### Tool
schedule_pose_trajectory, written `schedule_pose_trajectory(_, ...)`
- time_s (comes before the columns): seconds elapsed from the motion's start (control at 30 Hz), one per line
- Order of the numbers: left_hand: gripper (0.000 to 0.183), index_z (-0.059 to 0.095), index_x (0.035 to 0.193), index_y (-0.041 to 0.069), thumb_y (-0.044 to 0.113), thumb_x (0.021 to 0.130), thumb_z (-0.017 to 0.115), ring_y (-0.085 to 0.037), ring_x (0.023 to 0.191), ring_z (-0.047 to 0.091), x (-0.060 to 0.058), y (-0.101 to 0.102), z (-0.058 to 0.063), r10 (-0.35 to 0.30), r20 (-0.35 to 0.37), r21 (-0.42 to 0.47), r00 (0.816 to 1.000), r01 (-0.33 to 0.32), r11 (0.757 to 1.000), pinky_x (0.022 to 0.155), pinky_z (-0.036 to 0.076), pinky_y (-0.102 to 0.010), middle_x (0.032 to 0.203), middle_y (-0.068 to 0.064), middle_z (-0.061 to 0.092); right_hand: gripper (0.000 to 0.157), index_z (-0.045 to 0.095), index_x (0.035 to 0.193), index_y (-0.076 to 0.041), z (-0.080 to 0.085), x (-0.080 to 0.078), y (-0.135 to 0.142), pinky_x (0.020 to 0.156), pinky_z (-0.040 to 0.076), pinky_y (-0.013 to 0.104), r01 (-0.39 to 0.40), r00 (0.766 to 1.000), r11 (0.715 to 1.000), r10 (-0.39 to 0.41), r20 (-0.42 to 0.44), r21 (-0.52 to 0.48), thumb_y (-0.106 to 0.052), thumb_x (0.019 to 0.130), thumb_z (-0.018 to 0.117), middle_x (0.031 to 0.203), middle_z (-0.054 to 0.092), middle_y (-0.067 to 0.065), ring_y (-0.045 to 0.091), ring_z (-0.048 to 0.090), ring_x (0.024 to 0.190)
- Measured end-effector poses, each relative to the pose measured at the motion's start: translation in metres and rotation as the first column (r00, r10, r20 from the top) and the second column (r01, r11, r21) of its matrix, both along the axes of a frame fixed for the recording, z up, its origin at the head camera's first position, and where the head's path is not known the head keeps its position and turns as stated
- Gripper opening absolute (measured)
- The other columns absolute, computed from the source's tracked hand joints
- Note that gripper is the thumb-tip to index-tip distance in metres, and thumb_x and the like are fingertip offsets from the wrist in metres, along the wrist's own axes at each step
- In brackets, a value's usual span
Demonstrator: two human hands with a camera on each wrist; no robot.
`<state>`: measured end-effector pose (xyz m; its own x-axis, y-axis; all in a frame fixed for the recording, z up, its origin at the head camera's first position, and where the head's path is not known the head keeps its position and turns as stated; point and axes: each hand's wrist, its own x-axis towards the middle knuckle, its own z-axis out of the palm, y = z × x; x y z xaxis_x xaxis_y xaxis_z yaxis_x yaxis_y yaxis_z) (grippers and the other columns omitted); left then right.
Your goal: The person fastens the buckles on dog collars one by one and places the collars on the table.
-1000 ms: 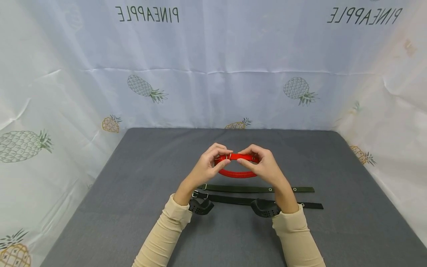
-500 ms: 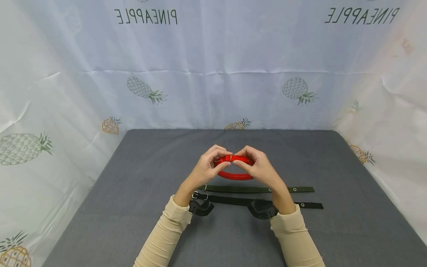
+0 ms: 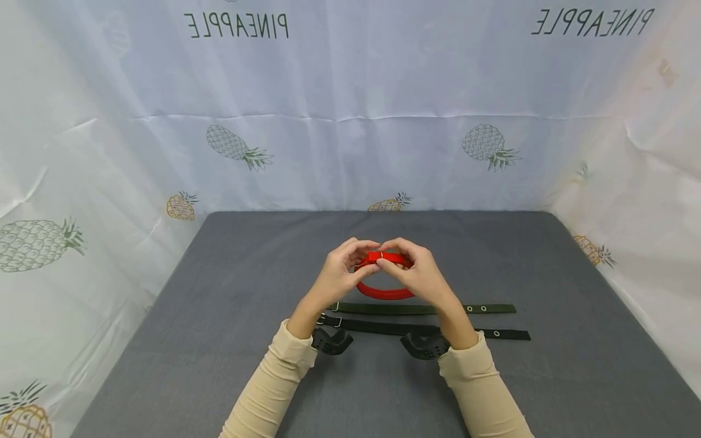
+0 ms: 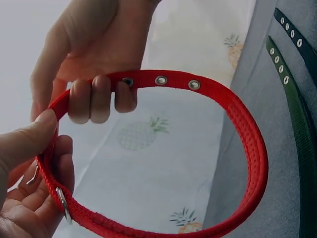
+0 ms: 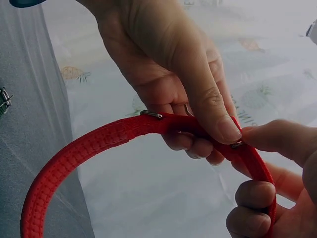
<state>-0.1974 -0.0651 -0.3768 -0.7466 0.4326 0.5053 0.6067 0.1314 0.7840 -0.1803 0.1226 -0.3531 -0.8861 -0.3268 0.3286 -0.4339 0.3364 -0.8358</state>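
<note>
A red dog collar (image 3: 386, 294) is held up over the table, bent into a loop with its padded part hanging lowest. My left hand (image 3: 338, 275) pinches it on the buckle side, where a metal D-ring (image 4: 64, 205) sticks out. My right hand (image 3: 420, 272) grips the strap that carries metal eyelets (image 4: 161, 80), its fingers curled over the edge. Both thumbs meet at a small metal loop (image 5: 237, 144) on the strap, and the fingertips partly hide it. Below the hands, a green collar (image 3: 383, 309) lies stretched flat.
A black collar (image 3: 378, 327) lies parallel to the green one, nearer to me. Dark wrist mounts (image 3: 331, 342) hang under both wrists. The grey table (image 3: 263, 255) reaches back to a white curtain (image 3: 350, 158) printed with pineapples.
My right hand has shifted left along the strap until its fingertips meet those of my left hand. The collar's loop looks narrower and hangs a little lower. The left hand stays nearly in place.
</note>
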Motion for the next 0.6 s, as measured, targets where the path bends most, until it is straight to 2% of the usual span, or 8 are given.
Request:
schedule_pose_trajectory(0.13,0.039,0.061,0.119,-0.005,-0.004,0.081,0.071,-0.026,0.087,0.065,-0.0009,-0.0012,0.0002,0.018,-0.006,-0.005,1.000,-0.018,1.000,0.080,0.057,-0.022,0.096,-0.019,0.061,0.019,0.063,0.108,0.000,-0.0005,-0.0008,0.0008,0.049,0.033,0.019,0.015,1.000,1.000,-0.015,-0.019,-0.014,-0.004,0.089,0.066,0.068,0.054,0.014,0.002,0.031,0.047)
schedule_pose_trajectory(0.33,0.033,0.065,0.113,-0.002,0.005,0.082,0.074,-0.026,0.089,0.068,-0.0029,-0.0036,-0.0018,0.058,-0.008,-0.013,0.998,-0.058,0.998,0.082,0.058,-0.027,0.101,-0.018,0.066,0.019,0.065,0.109,0.000,-0.0023,-0.0016,0.0005,0.049,0.034,0.019,0.018,1.000,0.999,-0.019,-0.025,-0.031,-0.005,0.090,0.065,0.080,0.065,0.019,0.002,0.032,0.048)
schedule_pose_trajectory(0.4,0.032,0.066,0.111,-0.002,0.004,0.081,0.074,-0.026,0.090,0.068,-0.0033,-0.0039,-0.0023,0.060,-0.013,-0.011,0.998,-0.061,0.998,0.083,0.058,-0.029,0.102,-0.018,0.067,0.018,0.066,0.107,0.001,-0.0025,-0.0018,0.0012,0.048,0.033,0.020,0.023,0.999,0.999,-0.025,-0.030,-0.044,-0.004,0.090,0.066,0.076,0.063,0.019,0.003,0.030,0.047)
schedule_pose_trajectory(0.6,0.029,0.068,0.108,-0.002,-0.001,0.080,0.074,-0.024,0.093,0.065,-0.0052,-0.0044,-0.0033,0.062,-0.033,0.005,0.998,-0.062,0.998,0.085,0.058,-0.026,0.105,-0.016,0.065,0.016,0.067,0.104,0.001,-0.0011,-0.0018,0.0040,0.047,0.030,0.020,0.037,0.998,0.997,-0.039,-0.039,-0.068,-0.003,0.089,0.066,0.063,0.050,0.004,0.005,0.028,0.047)
